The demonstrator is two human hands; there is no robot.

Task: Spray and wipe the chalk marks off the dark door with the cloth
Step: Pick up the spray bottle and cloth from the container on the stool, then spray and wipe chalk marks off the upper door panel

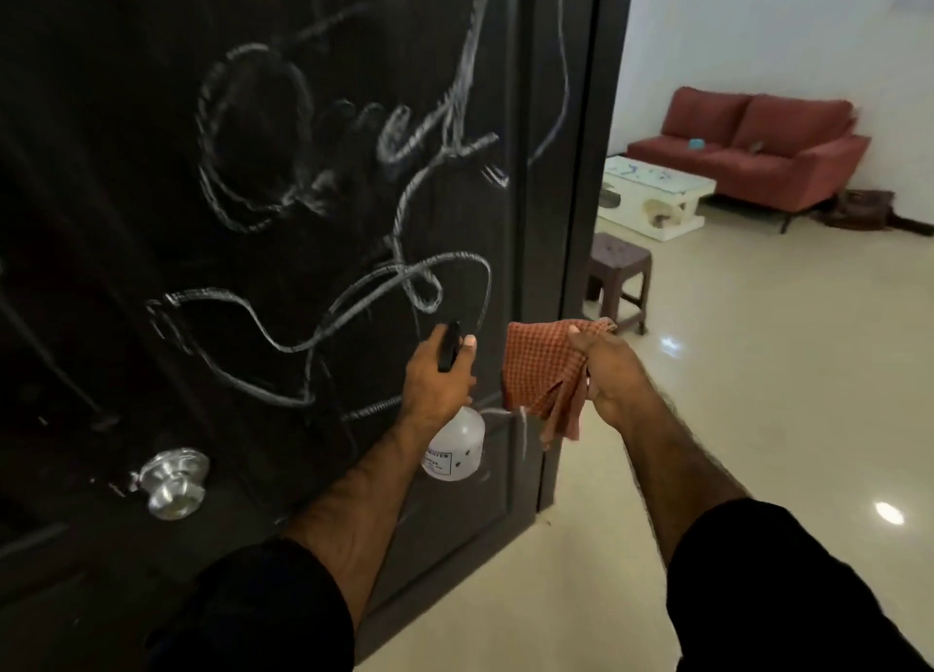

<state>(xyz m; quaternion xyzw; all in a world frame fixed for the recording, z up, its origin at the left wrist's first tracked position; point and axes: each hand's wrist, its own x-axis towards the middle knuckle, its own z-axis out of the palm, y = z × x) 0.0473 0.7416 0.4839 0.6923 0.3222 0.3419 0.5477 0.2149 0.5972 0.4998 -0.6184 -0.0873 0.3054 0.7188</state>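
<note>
- Close against the left side of the scene stands the dark door point(313, 176), open on its hinges, its face covered with looping white chalk marks point(323, 297) from top to mid height.
- A silver door knob point(174, 482) sits low on the left of the door.
- The left hand point(437, 383) grips a spray bottle point(455, 446) by its black head, fingers curled round the neck and the thumb up beside the trigger; the pale bottle body hangs below the hand, just in front of the door's lower panel.
- The right hand point(604, 373) holds a reddish checked cloth point(543, 373), bunched in curled fingers, near the door's right edge and apart from its surface.
- Judging by the pose, this is the spraying step: the chalk looks unwiped and the cloth waits to one side.
- The next move likely calls for aiming the nozzle at the nearest loops, wetting them, then pressing the cloth flat and rubbing across the lines.
- Whether the nozzle points squarely at the door cannot be told; the hand covers it, and no mist shows.
- Print on the bottle's label is too small to read, and the chalk writing is blurred.
- Far right, in a bright room, are a red sofa point(758, 151), a white low table point(657, 196) and a small brown stool point(619, 277).
- The door's top and bottom are cut off.
</note>
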